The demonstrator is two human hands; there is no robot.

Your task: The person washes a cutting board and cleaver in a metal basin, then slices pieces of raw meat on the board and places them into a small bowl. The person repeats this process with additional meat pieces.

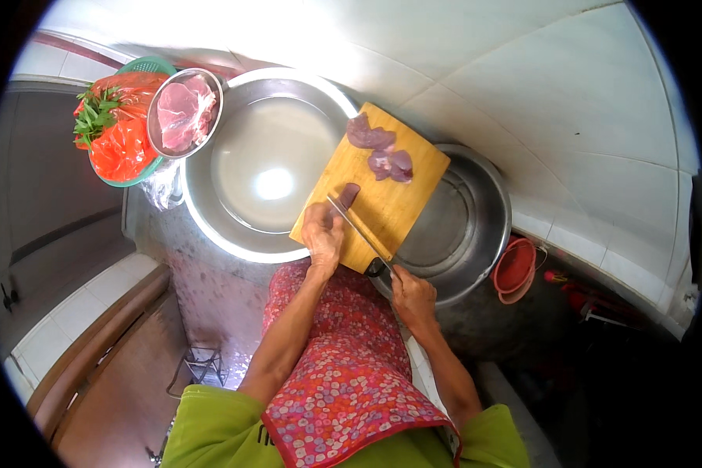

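Observation:
A wooden cutting board lies tilted across the rims of two metal basins. On its far half rest purplish-red pieces of meat. A smaller dark strip of meat lies nearer me, beside the knife blade. My right hand is closed round the handle of a knife, whose thin blade slants across the board toward my left hand. My left hand is at the board's left edge, its fingers bent and pressed down by the blade tip and the small strip. What lies under those fingers is hidden.
The large left basin holds water; the right basin is darker. A metal bowl with pink raw meat stands at the upper left by a green basket with red plastic bags and leafy greens. Red buckets sit at right.

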